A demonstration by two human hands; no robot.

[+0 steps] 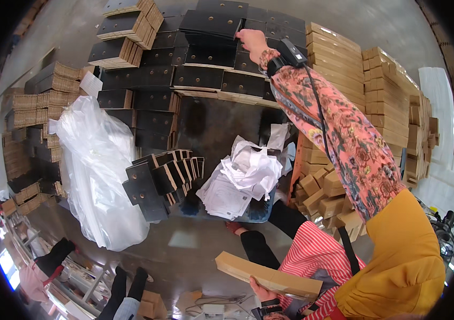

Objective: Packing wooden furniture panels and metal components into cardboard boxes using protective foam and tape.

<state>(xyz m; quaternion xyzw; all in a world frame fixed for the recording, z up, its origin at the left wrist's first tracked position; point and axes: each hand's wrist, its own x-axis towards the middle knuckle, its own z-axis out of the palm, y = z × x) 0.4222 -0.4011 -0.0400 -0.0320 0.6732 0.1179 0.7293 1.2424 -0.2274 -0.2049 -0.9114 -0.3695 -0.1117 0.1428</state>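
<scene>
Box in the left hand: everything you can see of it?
The box is long, slim and plain brown, apparently cardboard. It slants across the lower view, left end higher in the picture, overlapping the red-striped clothing. The left hand grips its near edge, left of the middle. Contents aren't visible.

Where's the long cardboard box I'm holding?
In the head view, the long cardboard box is low, just right of centre, in your left hand, in front of the red-and-white striped clothing.
</scene>
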